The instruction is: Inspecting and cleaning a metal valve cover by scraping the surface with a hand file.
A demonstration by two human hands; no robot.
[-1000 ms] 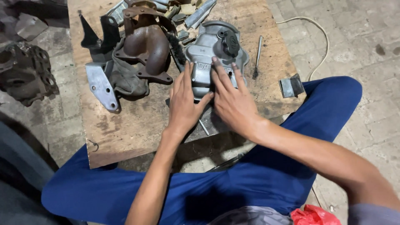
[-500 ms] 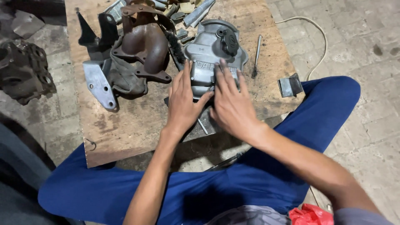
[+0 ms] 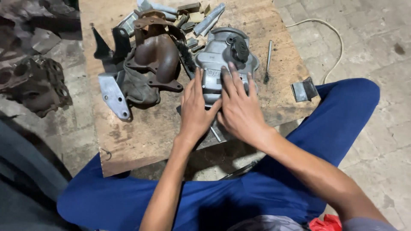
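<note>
We are sitting with our legs in blue trousers [image 3: 265, 196] around a low wooden board [image 3: 141, 132] and pressing both hands onto a grey cast-metal cover [image 3: 222, 55] that is lying near the middle of the board, slightly toward its far right part. Our left hand [image 3: 195, 109] is lying flat with its fingers stretched out along the cover's near left side, touching it rather than gripping it. Our right hand [image 3: 239, 107] is resting beside it, thumb against the left hand, fingers spread and laid over the cover's near half; it is not closing around anything either. A round black cap [image 3: 240, 47] is sitting on the cover's far end, just beyond our right fingertips.

We are seeing no packages, labels or signs that we can describe beyond a raised moulded panel on the cover, partly under our fingers.

To the left of the cover a rusty brown curved casting [image 3: 156, 57] is standing on a dirty cloth, and a flat silver bracket [image 3: 113, 96] with holes is lying at its near left. A black bracket [image 3: 105, 45] is standing farther back. Small metal pieces [image 3: 192, 17] are lying in a heap at the board's far edge. A thin metal tool [image 3: 268, 60] is lying just right of the cover, and a small grey folded plate [image 3: 303, 90] is lying at the board's right edge. A pale cable [image 3: 332, 34] is curving over the paved floor, and a dark engine part [image 3: 36, 85] is sitting on the floor to the left.
</note>
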